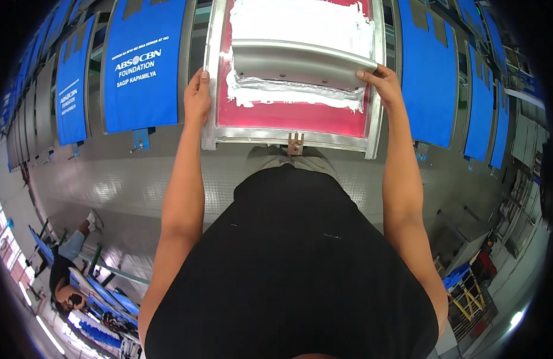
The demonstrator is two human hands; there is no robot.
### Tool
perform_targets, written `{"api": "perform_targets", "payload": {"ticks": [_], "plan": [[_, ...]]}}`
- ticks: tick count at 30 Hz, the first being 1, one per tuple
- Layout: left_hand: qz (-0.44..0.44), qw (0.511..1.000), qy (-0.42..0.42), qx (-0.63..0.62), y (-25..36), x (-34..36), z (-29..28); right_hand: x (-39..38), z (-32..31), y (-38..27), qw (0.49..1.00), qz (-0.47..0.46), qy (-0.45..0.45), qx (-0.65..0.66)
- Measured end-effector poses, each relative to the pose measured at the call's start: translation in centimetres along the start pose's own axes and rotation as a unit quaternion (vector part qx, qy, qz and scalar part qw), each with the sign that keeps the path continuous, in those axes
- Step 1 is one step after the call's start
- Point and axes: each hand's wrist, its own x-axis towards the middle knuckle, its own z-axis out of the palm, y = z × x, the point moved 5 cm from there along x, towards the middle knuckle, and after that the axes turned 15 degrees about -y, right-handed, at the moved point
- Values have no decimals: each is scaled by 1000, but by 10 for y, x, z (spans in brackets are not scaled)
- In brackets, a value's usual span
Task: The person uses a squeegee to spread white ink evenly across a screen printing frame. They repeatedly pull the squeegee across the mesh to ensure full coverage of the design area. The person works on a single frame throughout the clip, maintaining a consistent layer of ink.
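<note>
Looking down into a metal-railed screen-printing frame (258,136), set between left hand (197,99) and right hand (382,87), with white ink (303,21) spread ragged-edged over red mesh (288,122), left bare on the side nearer the body than both hands. Gripping the right end of a long metal squeegee (294,58) in right hand, thumb pressed on the near face, fingers curled closely about the end. Extending from there across the mesh toward left hand, stopping short of the left rail, ink gathered along the near edge. Clasping that left rail with left hand, thumb against it, fingers folded and partly hidden. Stretching both arms forward, well apart. Flanked, outward of each hand, by blue fabric panels (147,107).
</note>
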Motion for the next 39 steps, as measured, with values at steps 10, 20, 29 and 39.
{"api": "perform_targets", "payload": {"ticks": [10, 20, 29, 39], "plan": [[-27, 987, 26, 155, -20, 1, -2, -1, -2, 13, 996, 21, -4, -85], [225, 791, -222, 524, 123, -57, 82, -85, 78, -44, 827, -56, -7, -559], [194, 765, -233, 568, 162, 43, 102, -16, 22, -77, 858, -32, -53, -511], [214, 766, -161, 584, 106, 78, 110, 47, 49, -46, 786, -63, -3, -615]]}}
